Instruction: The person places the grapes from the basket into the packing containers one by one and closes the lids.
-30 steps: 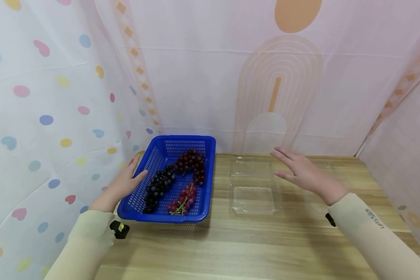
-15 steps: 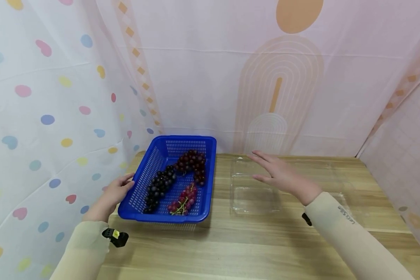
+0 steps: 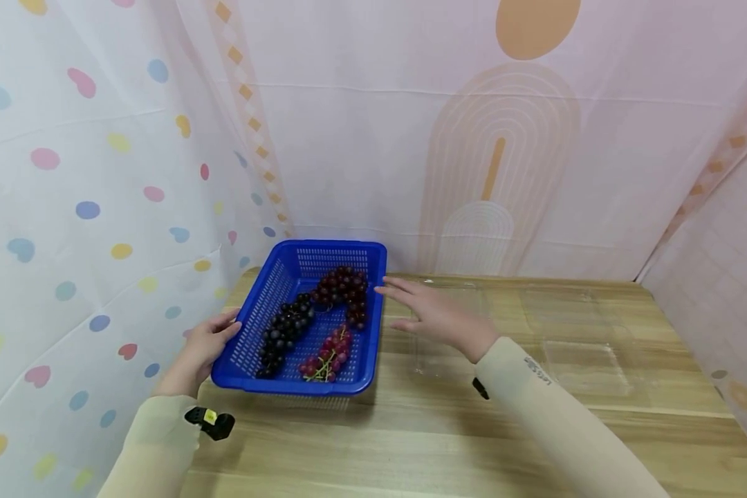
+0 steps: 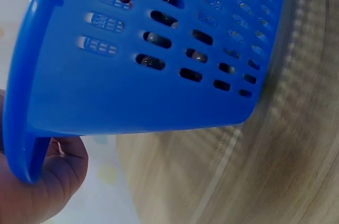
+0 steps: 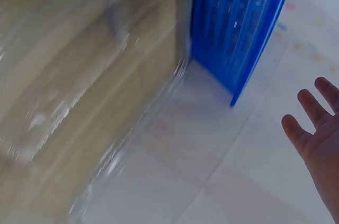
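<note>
In the head view a blue slotted plastic basket (image 3: 292, 386) stands on the table. Inside lie a bunch of black grapes (image 3: 284, 333), a bunch of dark red grapes (image 3: 344, 290) and a smaller pinkish-red bunch of grapes (image 3: 328, 354) with green stems. My left hand (image 3: 204, 347) grips the basket's left rim; the left wrist view has the left hand (image 4: 55, 184) with its fingers bent beneath that rim. Near the right rim, my right hand (image 3: 442, 319) reaches with straight, spread fingers and holds nothing. The right wrist view catches the right hand (image 5: 320, 139) beside the basket (image 5: 228, 70).
Two clear plastic clamshell boxes rest on the wooden table (image 3: 411, 443): one box (image 3: 436, 360) partly under my right hand and forearm, the other box (image 3: 588, 366) farther right, its lid folded back. Patterned curtains (image 3: 348, 138) close off the back and left.
My right hand has swept left from above the clear boxes to the basket's right side. My left hand has gone from above the left rim to gripping it. The basket and grapes stay put.
</note>
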Action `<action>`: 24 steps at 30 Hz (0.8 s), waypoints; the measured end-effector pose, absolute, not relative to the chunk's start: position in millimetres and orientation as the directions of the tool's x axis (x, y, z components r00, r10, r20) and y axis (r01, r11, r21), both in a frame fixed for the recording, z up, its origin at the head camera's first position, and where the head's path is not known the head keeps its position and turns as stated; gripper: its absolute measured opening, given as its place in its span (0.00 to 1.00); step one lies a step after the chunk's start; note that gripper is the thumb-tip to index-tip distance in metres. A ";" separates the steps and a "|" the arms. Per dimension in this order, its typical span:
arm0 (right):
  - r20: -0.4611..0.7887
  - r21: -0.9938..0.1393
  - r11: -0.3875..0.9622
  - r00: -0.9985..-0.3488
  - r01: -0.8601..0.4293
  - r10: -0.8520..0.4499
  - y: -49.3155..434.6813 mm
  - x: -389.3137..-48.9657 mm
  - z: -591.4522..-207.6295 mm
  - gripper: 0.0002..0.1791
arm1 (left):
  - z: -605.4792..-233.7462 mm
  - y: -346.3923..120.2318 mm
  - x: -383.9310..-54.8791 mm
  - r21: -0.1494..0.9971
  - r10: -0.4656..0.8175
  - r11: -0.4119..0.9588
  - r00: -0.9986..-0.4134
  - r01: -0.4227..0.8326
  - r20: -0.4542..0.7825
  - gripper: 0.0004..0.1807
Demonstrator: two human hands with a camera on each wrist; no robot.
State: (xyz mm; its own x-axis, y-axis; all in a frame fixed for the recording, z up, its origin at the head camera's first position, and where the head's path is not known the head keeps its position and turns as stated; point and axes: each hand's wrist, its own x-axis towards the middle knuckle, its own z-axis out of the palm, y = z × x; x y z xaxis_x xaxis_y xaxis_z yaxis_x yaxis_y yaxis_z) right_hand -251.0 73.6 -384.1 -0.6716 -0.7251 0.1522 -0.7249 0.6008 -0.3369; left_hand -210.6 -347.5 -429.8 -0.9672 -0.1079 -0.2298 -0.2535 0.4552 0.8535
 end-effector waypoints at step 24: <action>-0.280 -0.392 0.624 -0.558 -0.677 -0.781 -47.6 -257.8 -396.9 0.32 | -435.0 -345.3 -211.2 0.868 -0.142 0.399 -0.955 -0.296 -0.260 0.30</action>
State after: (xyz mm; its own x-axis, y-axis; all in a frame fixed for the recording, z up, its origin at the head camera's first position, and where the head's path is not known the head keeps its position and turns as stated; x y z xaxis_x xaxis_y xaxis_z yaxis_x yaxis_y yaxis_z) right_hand -257.8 -47.6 -396.9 -0.5580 -0.7813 -0.2798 -0.6767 0.6235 -0.3916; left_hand -211.2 -345.3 -435.0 -0.9550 -0.1421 -0.2604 -0.2960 0.3988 0.8680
